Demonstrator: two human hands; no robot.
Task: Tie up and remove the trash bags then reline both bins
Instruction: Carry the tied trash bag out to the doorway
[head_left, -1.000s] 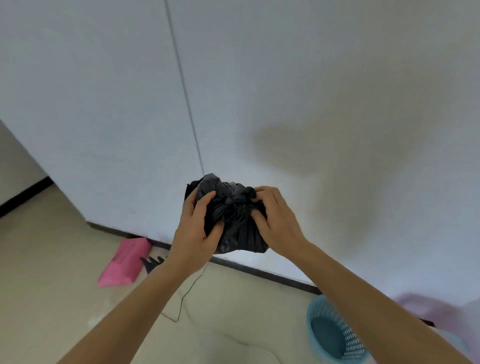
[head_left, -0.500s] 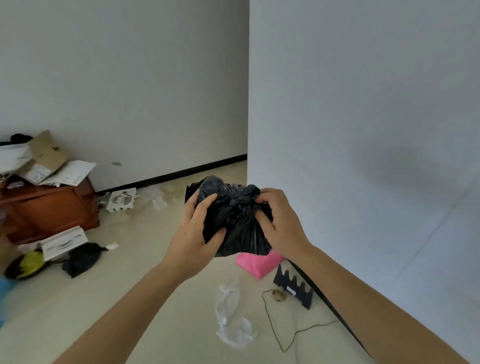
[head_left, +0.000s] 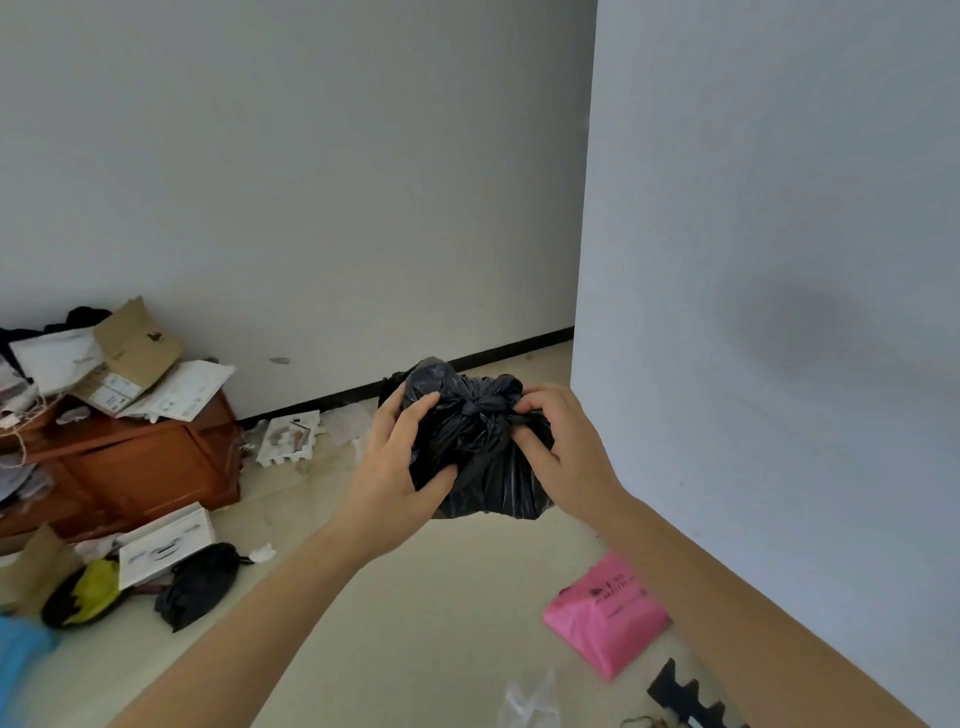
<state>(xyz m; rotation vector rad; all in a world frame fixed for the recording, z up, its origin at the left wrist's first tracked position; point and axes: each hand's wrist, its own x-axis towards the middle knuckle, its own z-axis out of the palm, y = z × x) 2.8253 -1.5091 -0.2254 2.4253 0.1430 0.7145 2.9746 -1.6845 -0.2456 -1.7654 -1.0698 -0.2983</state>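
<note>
Nothing can be read — the dark print on the pink packet (head_left: 608, 613) is too blurred.

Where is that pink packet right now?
The pink packet lies on the floor at lower right, close to the white wall, below the right hand.

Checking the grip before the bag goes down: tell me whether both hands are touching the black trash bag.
Touching. The head view shows the left hand wrapped around the black trash bag on its left side and the right hand pinching at its knot.

Bare floor (head_left: 415, 623) lies between wooden chest (head_left: 145, 462) and right wall (head_left: 779, 364).
</note>
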